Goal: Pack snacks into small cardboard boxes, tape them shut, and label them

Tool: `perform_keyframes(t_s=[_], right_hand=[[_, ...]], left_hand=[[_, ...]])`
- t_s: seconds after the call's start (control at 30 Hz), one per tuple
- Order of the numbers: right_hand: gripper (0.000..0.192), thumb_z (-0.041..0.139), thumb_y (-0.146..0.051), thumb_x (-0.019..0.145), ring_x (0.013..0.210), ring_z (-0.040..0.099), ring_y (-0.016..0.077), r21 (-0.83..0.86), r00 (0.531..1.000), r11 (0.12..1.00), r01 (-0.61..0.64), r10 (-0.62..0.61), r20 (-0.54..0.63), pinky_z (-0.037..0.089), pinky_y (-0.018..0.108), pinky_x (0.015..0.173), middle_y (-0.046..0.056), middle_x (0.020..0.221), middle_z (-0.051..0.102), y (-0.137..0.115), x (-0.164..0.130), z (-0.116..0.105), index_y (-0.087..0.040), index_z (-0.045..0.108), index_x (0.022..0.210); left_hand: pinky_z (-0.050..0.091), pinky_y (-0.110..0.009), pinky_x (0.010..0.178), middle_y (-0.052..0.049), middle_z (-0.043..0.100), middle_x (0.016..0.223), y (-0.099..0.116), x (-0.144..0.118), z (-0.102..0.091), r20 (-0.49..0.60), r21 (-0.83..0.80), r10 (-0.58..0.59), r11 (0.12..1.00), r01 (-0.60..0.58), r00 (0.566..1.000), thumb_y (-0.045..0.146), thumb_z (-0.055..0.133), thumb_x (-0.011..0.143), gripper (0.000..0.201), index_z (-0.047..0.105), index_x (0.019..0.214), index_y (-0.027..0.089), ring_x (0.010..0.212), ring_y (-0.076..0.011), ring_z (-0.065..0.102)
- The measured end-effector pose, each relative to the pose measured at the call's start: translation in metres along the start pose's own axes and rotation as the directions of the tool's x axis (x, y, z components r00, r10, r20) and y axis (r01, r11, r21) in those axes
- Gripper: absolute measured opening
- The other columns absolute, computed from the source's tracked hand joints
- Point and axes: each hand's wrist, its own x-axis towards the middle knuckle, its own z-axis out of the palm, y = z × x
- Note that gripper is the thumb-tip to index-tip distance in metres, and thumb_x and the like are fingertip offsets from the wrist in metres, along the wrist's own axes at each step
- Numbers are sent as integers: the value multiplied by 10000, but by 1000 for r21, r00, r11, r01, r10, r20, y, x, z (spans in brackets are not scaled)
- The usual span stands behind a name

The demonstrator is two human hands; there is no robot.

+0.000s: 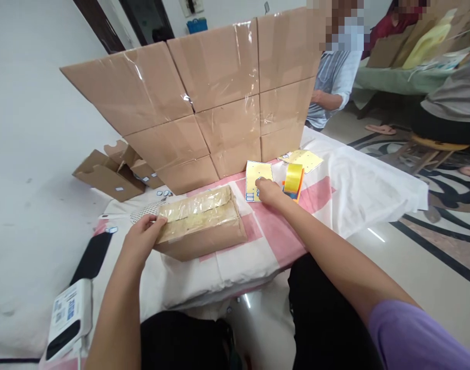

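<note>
A closed cardboard box [204, 221], taped across its top, lies on the cloth before me. My left hand [144, 234] grips its left end, thumb on the upper edge. My right hand [268, 192] has its fingers pinched together over the face of a yellow printed sheet [254, 169] with blue markings. A small white-and-blue piece shows at the fingertips, too small to make out. Just right of that hand stands a tape dispenser [294, 179] with a yellow roll and orange frame. Another yellow sheet [307, 160] lies behind it.
Stacked cardboard boxes [227, 128] form a wall at the back. Open boxes [115, 180] sit at the left, near a black pad [92, 257] and a white device [69, 318]. A person [331, 87] is behind the stack; others are at the right, near a stool [438, 146].
</note>
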Motion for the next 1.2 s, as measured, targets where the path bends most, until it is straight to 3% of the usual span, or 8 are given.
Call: perform_keyframes(t_s=[0.3,0.6,0.67,0.73,0.9,1.03,1.13,1.2], right_hand=[[343,494,-7,856,1174,553,304,92,998,994,-51,55,-42,476,330,837,204,1269,559,0,1,6,-104,621,1160],[55,538,-184,912,830,648,157,428,986,902,57,16,-166,438,232,675,69,921,693,0,-15,-5,-163,534,962],[71,560,-173,886,696,645,128,628,988,772,97,1,-154,419,206,600,19,747,670,-3,-24,-10,-181,492,865],[158,584,-146,846,586,614,108,824,990,554,118,2,-143,378,187,535,-15,614,628,-5,-33,-14,-196,446,788],[275,714,-251,752,494,563,90,975,990,177,134,17,-139,327,173,465,-27,563,634,-14,-62,-33,-205,442,756],[358,802,-357,695,559,605,108,970,966,-32,240,-90,-242,349,189,478,-15,648,664,-35,-102,-55,-201,494,790],[324,796,-363,740,645,640,132,951,919,-115,288,-246,-308,368,211,501,1,724,677,-52,-134,-64,-203,529,828],[295,776,-355,780,695,660,148,946,892,-146,289,-317,-321,393,227,523,1,745,672,-59,-150,-65,-211,530,856]], left_hand=[[405,-332,663,-16,678,752,-8,3,-1,64,-15,-22,1000,23,998,607,589,699,400,643,843,237,760,-249,615],[458,-386,758,-96,719,962,-6,-3,-7,35,80,14,997,-17,999,617,592,763,476,670,1015,221,872,-308,662],[460,-398,790,-115,704,1053,4,-10,-9,-11,117,54,992,-53,998,599,569,797,490,661,1087,215,910,-309,649],[459,-400,816,-111,683,1107,19,-21,-9,-94,142,130,983,-116,987,569,557,823,473,656,1120,215,894,-288,628],[458,-324,789,-37,681,999,71,-62,5,-336,-6,365,921,-390,868,427,565,875,296,678,1056,222,796,-195,583],[437,-281,717,-8,668,839,107,-98,29,-225,-192,465,840,-507,856,440,593,894,248,704,977,233,760,-169,584],[431,-270,657,-17,698,907,120,-113,43,-105,-344,528,776,-529,843,431,641,872,264,702,1046,242,751,-161,595],[423,-265,629,-5,694,827,123,-117,47,-43,-404,545,757,-513,837,411,635,881,209,716,969,240,704,-152,588]])
